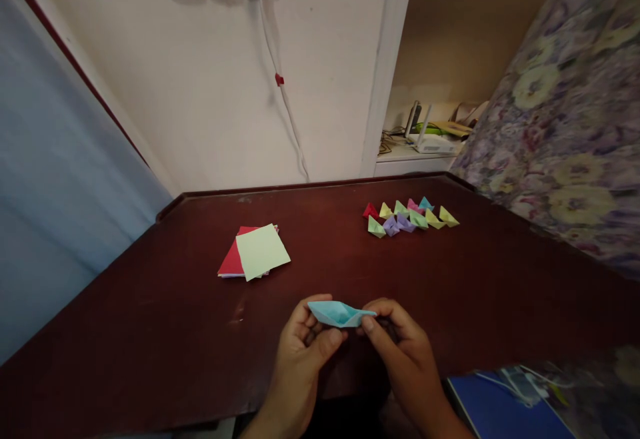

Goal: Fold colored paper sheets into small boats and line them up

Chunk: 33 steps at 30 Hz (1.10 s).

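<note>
A light blue folded paper boat (336, 312) is held between my two hands above the near edge of the table. My left hand (305, 352) grips its left part, thumb below in front and fingers behind. At the boat's right tip, the thumb and forefinger of my right hand (403, 342) pinch the paper. The boat's middle is spread a little, showing a hollow. Some fingertips of both hands are hidden behind the paper and palms.
On the dark red table (165, 319) lies a stack of coloured paper squares (263, 252), pale green on top. Several small folded paper boats (405, 222) stand in two rows at the back right. A blue flat object (505, 409) lies at the lower right.
</note>
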Available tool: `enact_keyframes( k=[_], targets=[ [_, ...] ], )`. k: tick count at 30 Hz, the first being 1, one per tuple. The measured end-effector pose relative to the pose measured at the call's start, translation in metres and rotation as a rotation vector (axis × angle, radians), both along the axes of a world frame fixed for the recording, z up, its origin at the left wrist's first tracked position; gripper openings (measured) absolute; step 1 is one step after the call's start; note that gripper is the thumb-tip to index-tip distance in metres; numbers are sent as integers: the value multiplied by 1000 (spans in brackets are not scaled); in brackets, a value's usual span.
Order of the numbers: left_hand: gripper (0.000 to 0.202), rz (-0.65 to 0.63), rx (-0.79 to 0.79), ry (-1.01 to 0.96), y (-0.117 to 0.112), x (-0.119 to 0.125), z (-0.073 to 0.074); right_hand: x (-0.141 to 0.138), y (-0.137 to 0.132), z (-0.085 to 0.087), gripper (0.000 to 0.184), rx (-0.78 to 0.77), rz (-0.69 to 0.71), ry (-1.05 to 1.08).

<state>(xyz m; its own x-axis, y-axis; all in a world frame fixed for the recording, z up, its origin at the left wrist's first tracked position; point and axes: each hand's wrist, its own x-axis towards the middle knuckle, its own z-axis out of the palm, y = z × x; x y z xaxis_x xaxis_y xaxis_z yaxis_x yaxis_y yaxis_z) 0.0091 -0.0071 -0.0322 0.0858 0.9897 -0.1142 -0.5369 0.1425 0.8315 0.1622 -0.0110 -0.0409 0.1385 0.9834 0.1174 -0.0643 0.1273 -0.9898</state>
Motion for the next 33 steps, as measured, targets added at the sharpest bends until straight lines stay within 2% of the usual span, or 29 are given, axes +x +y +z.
enact_keyframes(
  k=[3,7,10,13,16,21,24,27,30,33],
  targets=[
    [44,-94,19,-133,4,-6,6,15,10,3,18,-13,52,-13],
    [60,-260,-243,-182,8,-11,12,36,25,14,14,116,304,-107],
    [62,-366,-350,-193,7,-7,8,43,34,22,13,152,501,-232],
    [58,-421,-335,-226,4,0,3,41,40,25,13,152,627,-311],
    [52,-394,-311,-200,3,4,1,35,43,21,9,147,605,-351],
    [49,-185,-384,-192,7,3,6,23,39,10,11,121,217,-284],
    [51,-128,-378,-209,10,0,10,24,35,10,9,130,107,-268],
    [56,-213,-354,-186,10,-1,12,29,35,16,16,205,174,-301],
    [62,-331,-336,-175,8,-2,9,33,39,25,33,278,373,-394],
    [65,-412,-326,-176,5,-1,6,33,41,30,36,280,529,-473]
  ],
)
